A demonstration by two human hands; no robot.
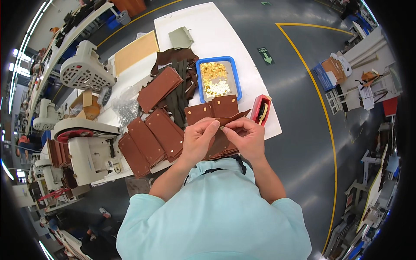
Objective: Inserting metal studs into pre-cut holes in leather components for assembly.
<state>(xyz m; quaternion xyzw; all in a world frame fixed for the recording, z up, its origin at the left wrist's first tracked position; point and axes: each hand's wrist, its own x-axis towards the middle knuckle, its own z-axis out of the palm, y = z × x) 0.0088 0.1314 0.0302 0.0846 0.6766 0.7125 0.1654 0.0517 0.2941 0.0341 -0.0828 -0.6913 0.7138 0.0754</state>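
Held up in front of me is a brown leather panel (232, 118), folded up along its near edge. My left hand (199, 141) is closed on its left part, thumb on top. At the panel's edge, the thumb and forefinger of my right hand (247, 138) pinch what looks like a small gold-coloured metal fitting (222, 128), mostly covered by the fingertips. Just beyond lie two brown panels with gold fittings, a left one (198, 114) and a right one (225, 104). More brown panels (222, 147) are stacked beneath my hands. A blue-rimmed tray (198, 82) behind them contains loose gold fittings.
Stacks of brown panels (141, 141) and another brown stack (159, 89) lie to the left, beside dark green strips (177, 104). A red box (261, 108) stands at the white table's (251, 71) right edge. White machines (86, 158) line the left.
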